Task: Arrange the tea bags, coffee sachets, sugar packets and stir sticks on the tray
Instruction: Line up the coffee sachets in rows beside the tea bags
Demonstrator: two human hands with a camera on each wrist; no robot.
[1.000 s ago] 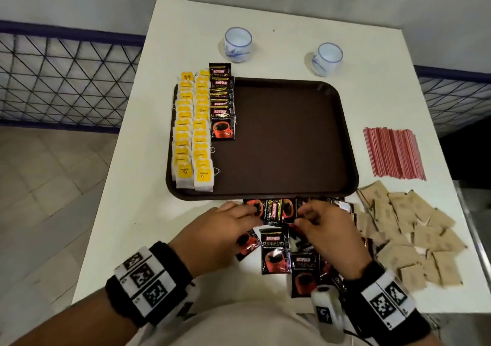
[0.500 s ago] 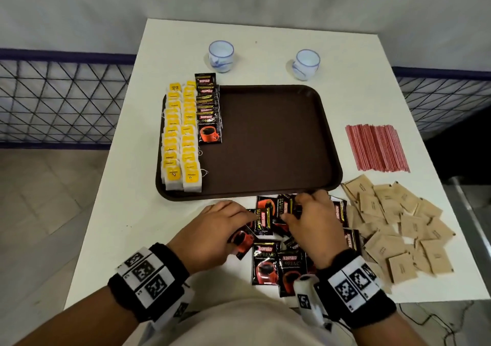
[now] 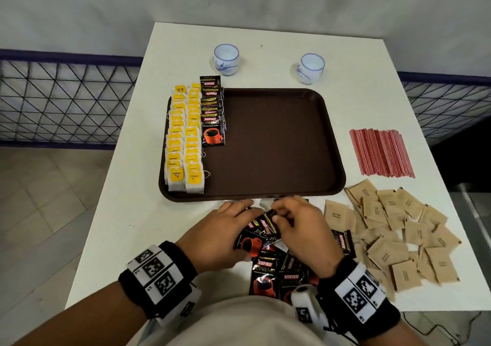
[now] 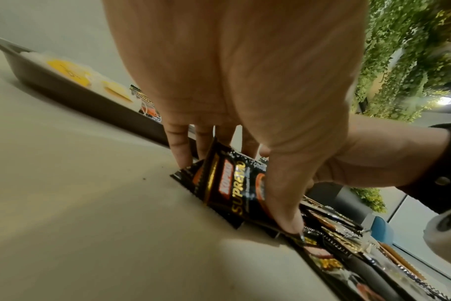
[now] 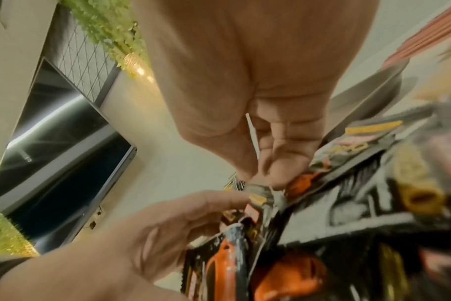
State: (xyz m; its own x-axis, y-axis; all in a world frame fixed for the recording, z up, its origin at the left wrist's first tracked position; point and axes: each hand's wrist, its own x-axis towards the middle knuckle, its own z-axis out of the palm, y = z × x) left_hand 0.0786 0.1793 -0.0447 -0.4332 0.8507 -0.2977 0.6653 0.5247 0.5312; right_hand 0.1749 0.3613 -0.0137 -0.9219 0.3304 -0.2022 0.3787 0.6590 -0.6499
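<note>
A brown tray (image 3: 279, 144) holds two rows of yellow tea bags (image 3: 183, 144) on its left side and, beside them, a short row of black coffee sachets (image 3: 212, 117). Loose coffee sachets (image 3: 265, 271) lie on the table in front of the tray. My left hand (image 3: 220, 234) holds a small stack of sachets (image 4: 229, 187) between thumb and fingers. My right hand (image 3: 297, 226) pinches the top edge of that same stack (image 3: 265, 226). Brown sugar packets (image 3: 393, 234) are heaped at the right, with red stir sticks (image 3: 380, 154) behind them.
Two small white-and-blue cups (image 3: 226, 59) (image 3: 310, 68) stand on the white table (image 3: 127, 213) behind the tray. A blue mesh railing (image 3: 66, 101) runs behind and beside the table. The right two thirds of the tray floor is bare.
Both hands have drawn together over the loose sachets and gathered several into a stack held between them. The head view has tilted, so the table sits lower in the frame.
</note>
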